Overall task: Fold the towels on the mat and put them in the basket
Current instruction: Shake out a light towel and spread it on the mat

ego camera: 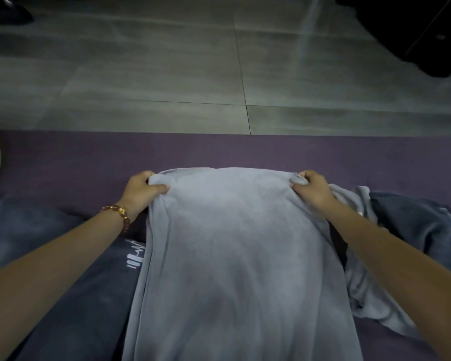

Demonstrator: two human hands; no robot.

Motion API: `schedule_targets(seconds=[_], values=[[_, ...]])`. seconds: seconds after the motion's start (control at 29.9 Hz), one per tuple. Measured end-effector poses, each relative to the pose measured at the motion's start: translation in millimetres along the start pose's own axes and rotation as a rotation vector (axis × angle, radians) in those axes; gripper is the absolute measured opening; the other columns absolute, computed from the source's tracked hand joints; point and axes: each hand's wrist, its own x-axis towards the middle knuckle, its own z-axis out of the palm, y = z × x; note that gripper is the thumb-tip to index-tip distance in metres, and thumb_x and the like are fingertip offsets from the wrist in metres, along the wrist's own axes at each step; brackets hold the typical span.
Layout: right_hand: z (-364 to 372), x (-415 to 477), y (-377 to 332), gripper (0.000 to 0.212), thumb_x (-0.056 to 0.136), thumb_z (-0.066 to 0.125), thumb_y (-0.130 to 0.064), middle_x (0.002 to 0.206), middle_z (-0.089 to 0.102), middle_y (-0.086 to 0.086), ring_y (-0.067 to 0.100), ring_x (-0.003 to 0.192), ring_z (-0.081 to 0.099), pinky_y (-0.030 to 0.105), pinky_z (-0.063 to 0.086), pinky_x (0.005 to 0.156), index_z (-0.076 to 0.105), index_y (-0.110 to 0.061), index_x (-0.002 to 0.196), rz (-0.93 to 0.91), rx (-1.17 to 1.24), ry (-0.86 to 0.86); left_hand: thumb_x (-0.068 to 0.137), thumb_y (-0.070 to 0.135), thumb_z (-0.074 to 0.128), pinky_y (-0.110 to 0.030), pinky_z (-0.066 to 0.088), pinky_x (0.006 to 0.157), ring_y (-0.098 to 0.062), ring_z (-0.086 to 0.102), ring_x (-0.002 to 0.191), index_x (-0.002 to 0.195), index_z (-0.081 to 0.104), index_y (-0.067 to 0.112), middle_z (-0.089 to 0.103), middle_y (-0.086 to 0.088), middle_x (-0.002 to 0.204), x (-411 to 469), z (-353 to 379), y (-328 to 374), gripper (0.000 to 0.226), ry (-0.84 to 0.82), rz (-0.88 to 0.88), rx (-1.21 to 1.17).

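Head view: pale grey-blue towel smooth; both hands pinch corners.

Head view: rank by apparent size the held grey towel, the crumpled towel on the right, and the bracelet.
Largest: held grey towel.
Then: crumpled towel, partly hidden by the right arm.
Smallest: bracelet.

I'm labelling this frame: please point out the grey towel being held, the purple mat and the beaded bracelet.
grey towel (235, 243), head view, middle of its spread face.
purple mat (245, 151), head view, bare strip beyond the towel.
beaded bracelet (122, 211), head view, gold bead on the left wrist.
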Motion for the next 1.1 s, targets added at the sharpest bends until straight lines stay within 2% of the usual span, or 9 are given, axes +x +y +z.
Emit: schedule_targets(seconds=[0.23,0.37,0.44,0.5,0.6,0.7,0.84,1.0,1.1], values=[[-5.6,-5.8,-10.6,0.012,0.091,0.054,-0.008,0.081,0.055,0.01,0.026,0.083,0.053,0.023,0.043,0.064,0.059,0.0,0.098,0.039,-0.011,0.045,0.082,0.001,0.067,-0.026,0.04,0.074,-0.019,0.053,0.087,0.096,0.061,0.001,0.059,-0.008,0.094,-10.5,2.0,8.2,0.015,0.131,0.138,-0.005],[-29.3,-11.2,-11.3,0.041,0.091,0.057,-0.014,0.128,0.051,0.018,0.035,0.117,0.049,0.038,0.04,0.095,0.045,-0.003,0.129,0.042,-0.253,0.14,0.086,0.002,0.058,-0.032,0.044,0.078,-0.029,0.059,0.094,0.091,0.06,0.009,0.062,-0.012,0.105,-11.4,13.7,18.9,0.008,0.259,0.229,0.161],[-32.6,-30.0,-15.8,0.062,0.091,0.058,-0.027,0.142,0.035,0.02,0.038,0.13,0.037,0.044,0.033,0.105,0.028,-0.004,0.14,0.071,-0.588,0.031,0.083,0.002,0.057,-0.039,0.036,0.096,-0.036,0.047,0.121,0.115,0.053,0.009,0.046,-0.017,0.132,-18.4,32.3,26.0,0.033,0.31,0.139,0.463],[-28.5,-62.0,-12.7,0.07,0.094,0.049,-0.032,0.153,0.014,0.021,0.041,0.142,0.011,0.058,0.011,0.113,0.009,-0.009,0.147,-0.024,-1.105,-0.008,0.079,0.011,0.063,-0.047,0.017,0.11,-0.033,0.017,0.141,0.138,0.034,0.01,0.019,-0.017,0.151,-37.3,54.6,37.9,0.065,0.32,0.114,0.712],[-29.9,-114.8,6.2,0.072,0.095,0.043,-0.027,0.156,-0.014,0.018,0.046,0.14,-0.015,0.075,-0.006,0.1,-0.003,-0.019,0.15,-0.09,-1.384,-0.038,0.086,0.025,0.057,-0.05,0.004,0.114,-0.031,-0.002,0.145,0.145,0.02,0.014,0.002,-0.016,0.156,-75.0,93.8,49.2,0.071,0.026,0.371,0.853],[-52.7,-144.4,46.5,0.075,0.096,0.042,-0.041,0.152,-0.029,0.017,0.045,0.139,-0.021,0.078,-0.002,0.098,-0.007,-0.027,0.15,0.028,-1.473,-0.109,0.091,0.033,0.048,-0.053,-0.001,0.115,-0.031,-0.01,0.145,0.146,0.02,0.021,-0.007,-0.01,0.157,-119.0,136.9,53.0,0.063,-0.256,0.534,0.957],[-92.4,-153.4,89.2,0.076,0.096,0.042,-0.046,0.153,-0.029,0.01,0.044,0.14,-0.018,0.079,0.005,0.099,-0.01,-0.034,0.149,0.004,-1.488,-0.054,0.092,0.042,0.045,-0.059,-0.001,0.113,-0.034,-0.011,0.144,0.148,0.019,0.03,-0.011,-0.004,0.158,-170.3,192.1,51.0,0.062,-0.495,0.528,0.979],[-113.2,-128.5,108.1,0.079,0.095,0.048,-0.039,0.155,-0.022,0.007,0.041,0.142,-0.012,0.08,0.005,0.097,-0.01,-0.032,0.149,-0.023,-1.518,-0.03,0.093,0.045,0.037,-0.067,0.002,0.109,-0.038,-0.016,0.143,0.15,0.006,0.034,-0.014,0.002,0.159,-192.9,225.4,41.9,0.066,-0.555,0.55,1.064],[-139.2,-119.7,131.8,0.097,0.09,0.06,-0.036,0.153,-0.026,0.007,0.04,0.142,-0.014,0.081,0.008,0.096,-0.018,-0.029,0.147,0.069,-1.645,0.012,0.093,0.046,0.035,-0.068,0.003,0.107,-0.039,-0.016,0.142,0.15,0.002,0.036,-0.014,0.003,0.159,-194.2,229.6,39.5,0.067,-0.537,0.558,1.086]])
